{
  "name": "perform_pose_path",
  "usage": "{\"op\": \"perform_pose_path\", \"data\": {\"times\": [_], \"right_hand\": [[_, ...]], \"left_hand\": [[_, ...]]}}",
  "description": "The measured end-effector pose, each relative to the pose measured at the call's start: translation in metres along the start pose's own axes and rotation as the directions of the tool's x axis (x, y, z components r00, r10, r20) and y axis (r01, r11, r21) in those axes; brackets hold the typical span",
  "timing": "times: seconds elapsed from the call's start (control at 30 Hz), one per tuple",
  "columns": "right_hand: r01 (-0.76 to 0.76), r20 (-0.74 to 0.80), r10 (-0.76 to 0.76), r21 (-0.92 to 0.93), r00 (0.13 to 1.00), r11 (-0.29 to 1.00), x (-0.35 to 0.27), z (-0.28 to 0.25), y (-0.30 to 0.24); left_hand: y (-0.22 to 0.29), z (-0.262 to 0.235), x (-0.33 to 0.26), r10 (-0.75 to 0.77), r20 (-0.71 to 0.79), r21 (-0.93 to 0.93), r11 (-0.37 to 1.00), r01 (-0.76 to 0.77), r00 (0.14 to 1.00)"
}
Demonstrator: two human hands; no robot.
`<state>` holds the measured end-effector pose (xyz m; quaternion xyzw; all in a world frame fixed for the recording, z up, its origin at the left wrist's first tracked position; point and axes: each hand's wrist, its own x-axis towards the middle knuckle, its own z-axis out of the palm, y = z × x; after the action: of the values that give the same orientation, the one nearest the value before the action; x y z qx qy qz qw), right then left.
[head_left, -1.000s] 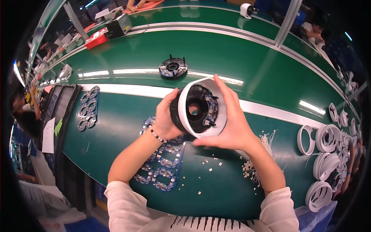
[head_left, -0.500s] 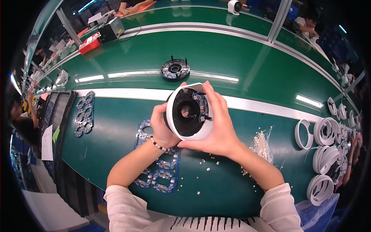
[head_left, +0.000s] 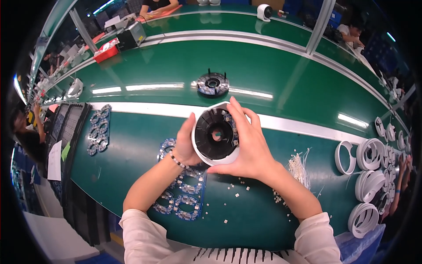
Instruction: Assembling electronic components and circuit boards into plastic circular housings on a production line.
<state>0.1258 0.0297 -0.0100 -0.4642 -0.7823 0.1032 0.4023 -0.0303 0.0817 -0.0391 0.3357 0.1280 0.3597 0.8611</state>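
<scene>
Green matting covers the worktop [head_left: 132,145] below me, with a white stripe running across it from left to right.

Nearest to me, by the near edge, lies a panel of blue ring boards [head_left: 180,193], partly under my left forearm. Small white bits [head_left: 237,193] are scattered over the mat beside it, and a bundle of thin white ties [head_left: 299,167] lies just right of my right wrist.

Above the panel I hold a round housing [head_left: 215,134] in both hands, clear of the mat. Its white rim faces me and its inside is black. My left hand [head_left: 187,145] grips its left side with the thumb up along the rim; a bead bracelet sits on that wrist. My right hand [head_left: 250,145] wraps the right and lower side, fingers curled over the top edge.

At the right edge stand stacks of white rings [head_left: 369,176]. Toward the left edge lies a second board panel [head_left: 99,130], with dark trays [head_left: 66,127] beyond it.

Past the stripe, near the middle, a round black part [head_left: 212,84] with upright pins rests alone. At the far left corner sit a red box [head_left: 105,49] and a grey device [head_left: 132,35].
</scene>
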Motion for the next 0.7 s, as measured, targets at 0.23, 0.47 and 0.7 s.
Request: {"op": "perform_pose_path", "data": {"times": [0.23, 0.47, 0.7], "right_hand": [[0.009, -0.245, 0.000, 0.034, 0.969, 0.999, -0.011, 0.039, -0.009], [0.169, -0.187, -0.152, 0.076, 0.970, 0.983, 0.001, 0.023, -0.015], [0.542, -0.051, -0.544, -0.053, 0.837, 0.839, -0.009, -0.021, 0.002]], "left_hand": [[-0.011, 0.007, -0.015, 0.048, -0.061, -0.272, 0.960, -0.063, 0.997], [-0.004, 0.024, -0.014, 0.236, 0.041, -0.230, 0.948, -0.221, 0.971], [0.018, 0.024, -0.004, -0.028, -0.139, -0.031, 0.999, 0.024, 0.990]]}}
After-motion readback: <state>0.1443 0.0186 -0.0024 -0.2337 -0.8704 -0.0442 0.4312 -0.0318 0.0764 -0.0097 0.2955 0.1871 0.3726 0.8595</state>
